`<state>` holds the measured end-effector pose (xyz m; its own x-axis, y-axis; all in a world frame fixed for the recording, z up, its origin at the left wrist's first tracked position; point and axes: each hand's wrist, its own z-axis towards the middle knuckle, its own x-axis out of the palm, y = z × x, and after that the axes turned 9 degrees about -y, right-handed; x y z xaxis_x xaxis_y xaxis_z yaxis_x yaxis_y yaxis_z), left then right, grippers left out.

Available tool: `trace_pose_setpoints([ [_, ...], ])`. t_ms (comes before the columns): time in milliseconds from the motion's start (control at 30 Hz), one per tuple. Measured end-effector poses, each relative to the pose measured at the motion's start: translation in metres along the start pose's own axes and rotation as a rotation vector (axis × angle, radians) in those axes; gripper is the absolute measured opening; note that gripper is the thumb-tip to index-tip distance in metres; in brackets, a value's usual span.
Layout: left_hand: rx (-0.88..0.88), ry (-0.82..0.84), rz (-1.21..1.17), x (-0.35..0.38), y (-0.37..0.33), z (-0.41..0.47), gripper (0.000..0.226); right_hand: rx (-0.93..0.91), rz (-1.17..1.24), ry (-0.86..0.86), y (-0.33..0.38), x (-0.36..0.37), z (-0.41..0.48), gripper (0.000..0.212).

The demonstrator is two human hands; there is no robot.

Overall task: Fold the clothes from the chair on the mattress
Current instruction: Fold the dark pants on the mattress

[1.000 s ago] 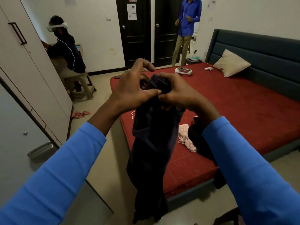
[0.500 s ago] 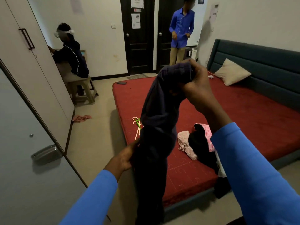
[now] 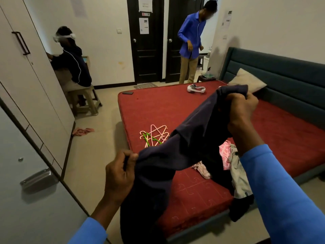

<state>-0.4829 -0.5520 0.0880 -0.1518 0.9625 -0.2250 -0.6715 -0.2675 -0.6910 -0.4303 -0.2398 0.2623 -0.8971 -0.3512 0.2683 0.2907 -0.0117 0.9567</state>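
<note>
A dark navy garment [image 3: 177, 155] stretches in the air over the near corner of the red mattress [image 3: 175, 110]. My right hand [image 3: 241, 110] grips its upper end, raised high to the right. My left hand [image 3: 119, 173] grips its lower part near the mattress corner, and the rest of the cloth hangs down below that hand. Behind the garment, a pile of clothes [image 3: 233, 166] in pink, grey and black lies on the mattress edge, partly hidden.
Pink and green hangers [image 3: 154, 136], a white headset [image 3: 196, 88], a phone [image 3: 127, 93] and a pillow [image 3: 248, 81] lie on the mattress. Wardrobes [image 3: 35, 95] line the left. One person sits on a stool [image 3: 84, 101]; another stands by the doors [image 3: 190, 48]. A pink cloth [image 3: 82, 131] lies on the floor.
Both hands were together at the garment's top. My left hand slid down the cloth and now pulls it out leftward, so the garment spreads diagonally; my right hand stays raised.
</note>
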Motion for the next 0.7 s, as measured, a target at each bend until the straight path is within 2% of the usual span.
trace_pose_setpoints([
  [67, -0.232, 0.228, -0.19, 0.011, 0.001, -0.01, 0.038, -0.015, 0.011, 0.002, 0.001, 0.008, -0.002, 0.026],
  [167, -0.726, 0.502, -0.382, 0.026, -0.025, -0.028, 0.07, -0.042, 0.011, 0.05, 0.001, 0.018, -0.002, 0.026],
  [233, -1.155, 0.608, -0.56, 0.042, -0.036, -0.036, 0.072, -0.048, 0.029, 0.069, 0.002, 0.025, -0.003, 0.026],
  [300, -1.361, 0.623, -0.754, 0.06, -0.044, -0.038, 0.074, -0.051, 0.052, 0.068, 0.005, 0.031, -0.007, 0.027],
  [467, -1.435, 0.304, -0.995, 0.103, -0.064, -0.01, 0.072, -0.1, 0.042, 0.126, 0.015, 0.029, -0.014, 0.028],
  [533, -1.403, 0.187, -1.021, 0.113, -0.063, 0.001, 0.065, -0.143, 0.008, 0.104, 0.017, 0.021, -0.01, 0.026],
  [600, -1.295, 0.033, -0.943, 0.113, -0.056, 0.009, 0.045, -0.177, -0.045, 0.031, 0.016, 0.008, 0.001, 0.023],
  [700, -0.981, -0.13, -0.752, 0.091, -0.05, 0.016, 0.021, -0.162, -0.137, -0.102, 0.006, -0.016, 0.023, 0.021],
])
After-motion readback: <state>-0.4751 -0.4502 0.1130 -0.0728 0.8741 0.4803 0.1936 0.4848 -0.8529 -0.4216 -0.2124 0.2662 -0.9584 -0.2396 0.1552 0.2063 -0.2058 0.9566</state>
